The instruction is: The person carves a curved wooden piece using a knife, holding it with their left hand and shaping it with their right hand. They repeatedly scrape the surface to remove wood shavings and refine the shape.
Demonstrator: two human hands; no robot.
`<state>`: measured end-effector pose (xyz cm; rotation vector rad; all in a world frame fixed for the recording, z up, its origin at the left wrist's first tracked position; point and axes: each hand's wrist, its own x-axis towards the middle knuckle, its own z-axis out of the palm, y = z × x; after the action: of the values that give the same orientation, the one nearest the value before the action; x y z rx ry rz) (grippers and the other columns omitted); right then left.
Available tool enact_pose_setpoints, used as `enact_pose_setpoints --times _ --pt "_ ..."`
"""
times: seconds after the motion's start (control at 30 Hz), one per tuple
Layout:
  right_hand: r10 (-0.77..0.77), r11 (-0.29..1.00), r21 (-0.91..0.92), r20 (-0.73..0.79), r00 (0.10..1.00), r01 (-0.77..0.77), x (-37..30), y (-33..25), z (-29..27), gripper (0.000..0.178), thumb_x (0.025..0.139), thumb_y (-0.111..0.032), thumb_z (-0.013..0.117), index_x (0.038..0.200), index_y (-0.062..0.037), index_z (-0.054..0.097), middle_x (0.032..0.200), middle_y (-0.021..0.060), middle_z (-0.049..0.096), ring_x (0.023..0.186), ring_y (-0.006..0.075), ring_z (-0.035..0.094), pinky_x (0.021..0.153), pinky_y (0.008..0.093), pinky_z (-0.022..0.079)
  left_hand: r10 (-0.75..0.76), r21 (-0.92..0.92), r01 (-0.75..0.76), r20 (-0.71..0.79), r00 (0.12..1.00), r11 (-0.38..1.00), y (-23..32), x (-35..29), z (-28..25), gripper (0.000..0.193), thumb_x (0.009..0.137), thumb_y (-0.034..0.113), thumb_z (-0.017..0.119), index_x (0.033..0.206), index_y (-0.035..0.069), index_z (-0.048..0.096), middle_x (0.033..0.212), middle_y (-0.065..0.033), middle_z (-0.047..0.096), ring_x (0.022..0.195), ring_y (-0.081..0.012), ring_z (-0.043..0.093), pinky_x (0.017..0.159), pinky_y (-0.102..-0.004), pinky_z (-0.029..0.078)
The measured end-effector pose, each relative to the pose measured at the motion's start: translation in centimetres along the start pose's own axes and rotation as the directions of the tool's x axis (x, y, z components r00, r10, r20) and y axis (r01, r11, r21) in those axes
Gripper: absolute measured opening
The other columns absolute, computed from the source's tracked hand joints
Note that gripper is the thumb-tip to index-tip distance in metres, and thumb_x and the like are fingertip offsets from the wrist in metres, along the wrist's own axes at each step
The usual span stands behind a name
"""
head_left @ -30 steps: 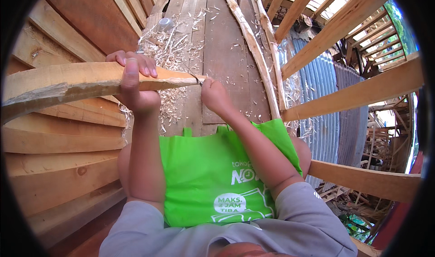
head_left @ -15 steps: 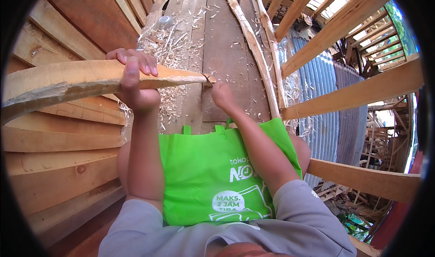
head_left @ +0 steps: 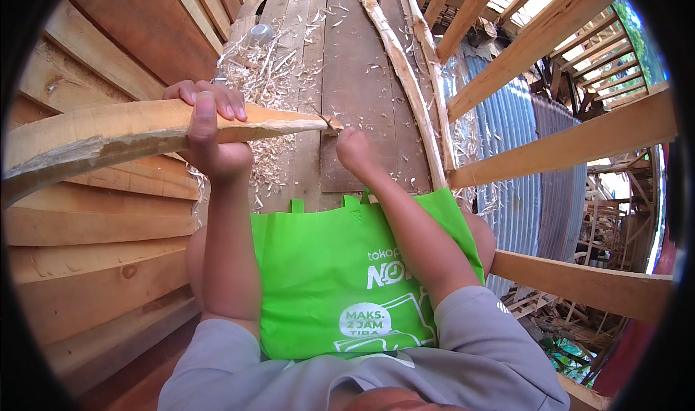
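Observation:
A long, curved piece of pale wood [head_left: 108,125] reaches in from the left edge and narrows to a roughly carved tip near the middle. Partway along it, my left hand [head_left: 213,125] is wrapped round the wood, thumb up on the near side. My right hand [head_left: 356,150] is closed in a fist just beyond the tip. Between fist and tip shows a small brown bit with a dark thin edge [head_left: 332,123]; its kind is not clear, and the fingers hide the rest. A green bag [head_left: 311,266] covers my lap beneath both forearms.
Wood shavings [head_left: 271,150] litter the plank floor [head_left: 355,85], with a clear cup-like container [head_left: 260,34] among them. Two long peeled poles [head_left: 405,78] lie to the right. A board wall [head_left: 101,223] stands at left, a slatted railing [head_left: 565,150] at right, with corrugated metal sheets [head_left: 507,165] beyond.
The wood's left end sits slightly lower in view. Both hands have shifted a little to the left in the picture, with their grips unchanged.

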<state>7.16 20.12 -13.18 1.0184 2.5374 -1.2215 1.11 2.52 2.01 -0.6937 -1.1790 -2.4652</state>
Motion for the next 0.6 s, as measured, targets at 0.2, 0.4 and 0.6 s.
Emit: enact_pose_setpoints --times 0.2,0.4,0.6 --pt "-0.034 0.997 0.073 0.028 0.999 0.032 -0.3 -0.7 1.3 0.064 0.102 -0.035 0.024 0.101 0.0143 0.064 0.106 0.0386 0.061 0.107 0.0537 0.057 0.096 0.0552 0.044 0.007 -0.010 -0.007 0.013 1.000 1.000 -0.3 -0.1 -0.4 0.016 0.086 0.021 0.056 0.086 0.012 0.043 0.062 -0.0026 0.044 0.056 -0.0132 0.044 0.058 -0.0282 0.037" --pt "-0.089 0.994 0.060 -0.010 0.996 0.090 0.4 -0.1 1.7 0.066 0.102 -0.037 0.023 0.099 0.0165 0.062 0.101 0.0406 0.061 0.103 0.0545 0.058 0.094 0.0545 0.045 0.021 0.018 -0.021 -0.016 1.000 1.000 0.0 -0.3 0.2 0.016 0.086 0.020 0.055 0.087 0.011 0.042 0.061 -0.0026 0.043 0.055 -0.0131 0.043 0.057 -0.0275 0.038" --pt "-0.021 0.997 0.081 0.121 0.992 0.011 0.4 0.2 1.2 0.050 0.100 -0.029 0.029 0.107 0.0096 0.061 0.112 0.0348 0.061 0.107 0.0492 0.059 0.093 0.0538 0.047 0.020 -0.009 -0.020 -0.022 1.000 1.000 0.1 -0.4 0.0 0.014 0.086 0.019 0.055 0.089 0.012 0.043 0.061 -0.0025 0.044 0.054 -0.0127 0.042 0.057 -0.0270 0.038"
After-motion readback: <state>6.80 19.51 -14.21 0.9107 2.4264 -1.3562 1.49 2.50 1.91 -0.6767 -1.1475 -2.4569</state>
